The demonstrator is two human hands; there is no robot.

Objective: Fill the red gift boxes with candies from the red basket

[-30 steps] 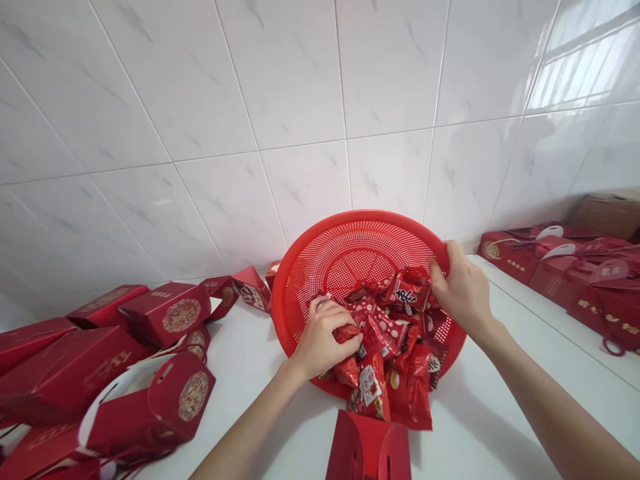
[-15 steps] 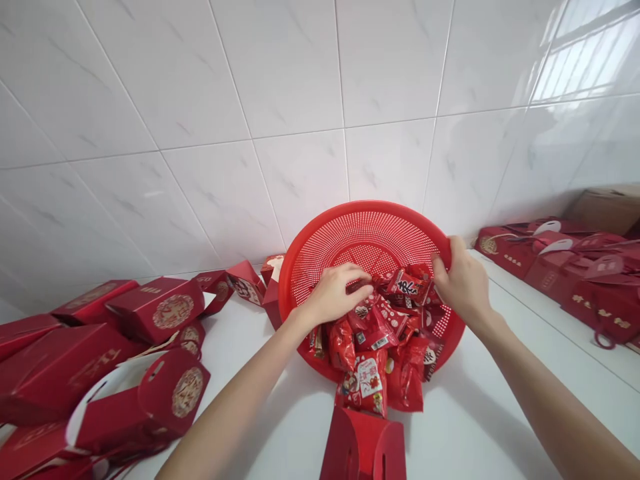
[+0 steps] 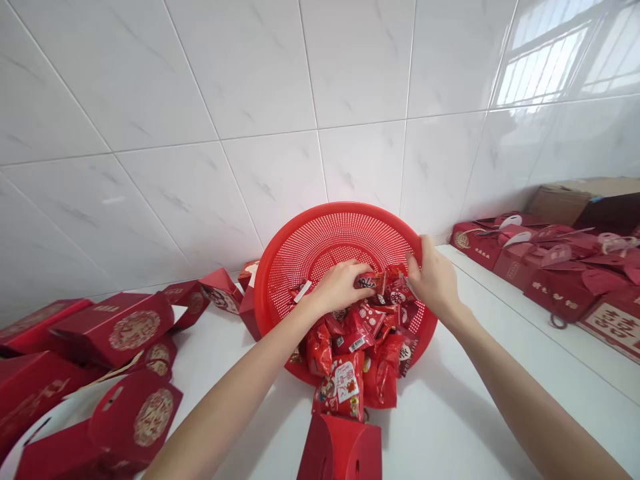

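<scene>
A red plastic mesh basket (image 3: 300, 230) leans tilted toward me, with a pile of red candy packets (image 3: 367, 323) in its lower part. My right hand (image 3: 433, 277) is closed around the basket's right rim. Inside the basket, my left hand (image 3: 343, 287) pinches a small red snack packet (image 3: 371, 283) with black lettering between thumb and fingers. Several packets spill over the front rim, among them a white-labelled packet (image 3: 345, 383). Just below them stands a red gift box (image 3: 345, 447), partly cut off by the lower frame edge.
Red gift boxes (image 3: 123, 323) with gold medallions crowd the left side, one with its flaps open. More red boxes (image 3: 560, 273) stand in rows at the right, near a brown cardboard box (image 3: 565, 200). A white tiled wall (image 3: 270, 173) rises behind the white tabletop (image 3: 460, 400).
My left hand has taken hold of a packet with black lettering from the pile. My right hand stays on the rim. The whole view has shifted, so things appear further left.
</scene>
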